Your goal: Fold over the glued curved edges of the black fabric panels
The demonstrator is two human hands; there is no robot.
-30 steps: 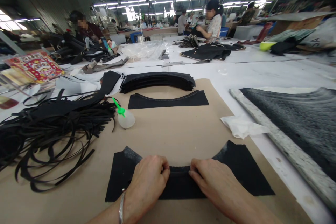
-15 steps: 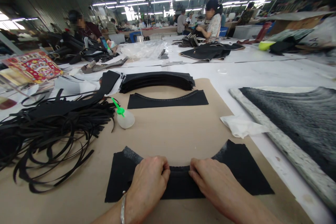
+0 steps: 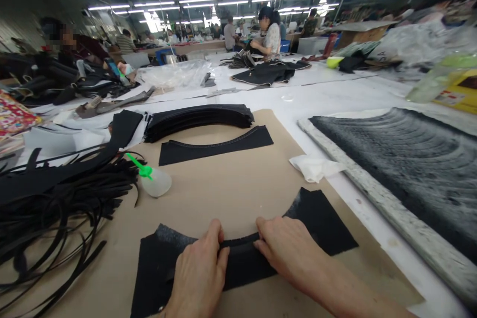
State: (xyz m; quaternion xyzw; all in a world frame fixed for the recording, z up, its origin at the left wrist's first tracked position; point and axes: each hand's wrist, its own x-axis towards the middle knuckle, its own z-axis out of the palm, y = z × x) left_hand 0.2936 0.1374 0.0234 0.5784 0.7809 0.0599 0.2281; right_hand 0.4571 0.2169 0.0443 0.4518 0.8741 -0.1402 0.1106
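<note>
A black curved-edge panel (image 3: 246,268) is laid at the near side on brown paper (image 3: 238,189), its concave edge turned to the far side. That edge is pinched between thumb and forefinger of the right hand (image 3: 285,243); the left hand (image 3: 199,268) is placed at the edge further left, and whether it is gripped there cannot be told. Farther off, a similar panel (image 3: 219,150) is seen, with a green-tipped squeeze bottle (image 3: 158,184) to its left.
</note>
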